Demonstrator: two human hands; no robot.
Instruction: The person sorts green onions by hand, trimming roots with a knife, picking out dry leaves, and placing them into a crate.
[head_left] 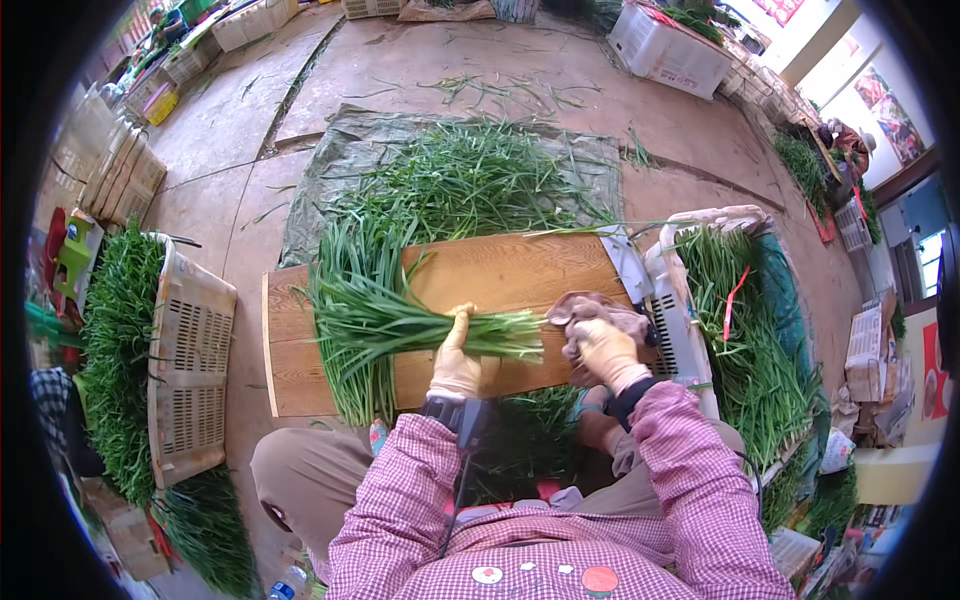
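In a light glove, my left hand [457,360] is closed round the stalks of a bunch of garlic chives [390,325]. The long green leaves fan out to the left, and the pale cut ends point right. My right hand [606,352], also gloved, grips a crumpled brownish cloth [583,312] just beyond those ends. Both hands are over a wooden board [510,265] laid across in front of my knees. More leaves hang over the board's left part. A broad metal blade [626,268] lies at the board's far right corner, beside a crate.
Loose chives [480,175] are heaped on a green sheet [335,150] beyond the board. A filled white crate [190,370] stands at left, another crate [678,325] with chives at right. Farther off are a white box [668,55] and a person [855,145] at right.
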